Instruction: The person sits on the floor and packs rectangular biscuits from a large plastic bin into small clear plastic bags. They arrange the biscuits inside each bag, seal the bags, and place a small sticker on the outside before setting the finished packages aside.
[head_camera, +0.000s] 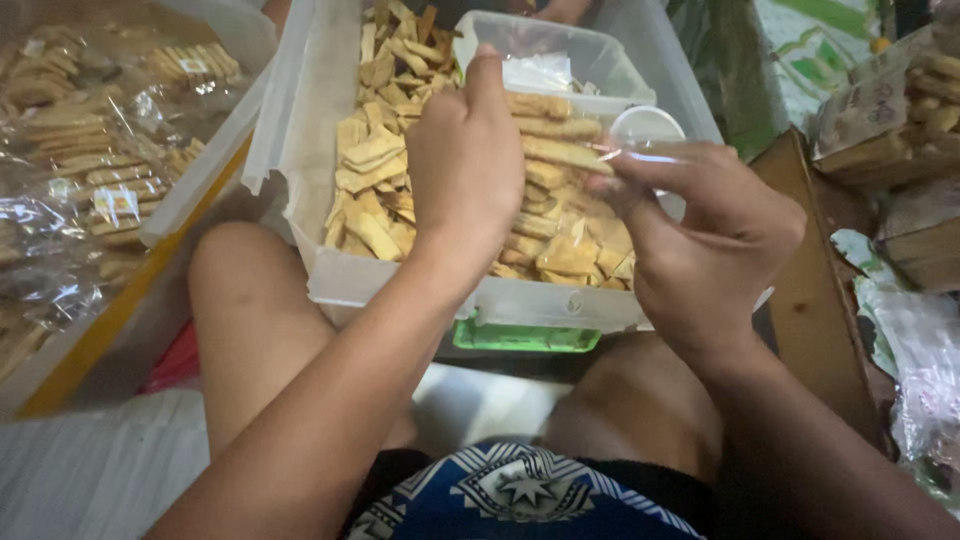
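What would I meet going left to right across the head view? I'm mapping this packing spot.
Bagged biscuits in the left bin → loose biscuits in the middle tub → left hand → right hand pinching a clear bag → brown board → biscuit packs.

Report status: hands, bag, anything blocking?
Left hand feeding crackers into clear bag. Right hand pinching bag open. Cracker bin underneath; nothing blocking.
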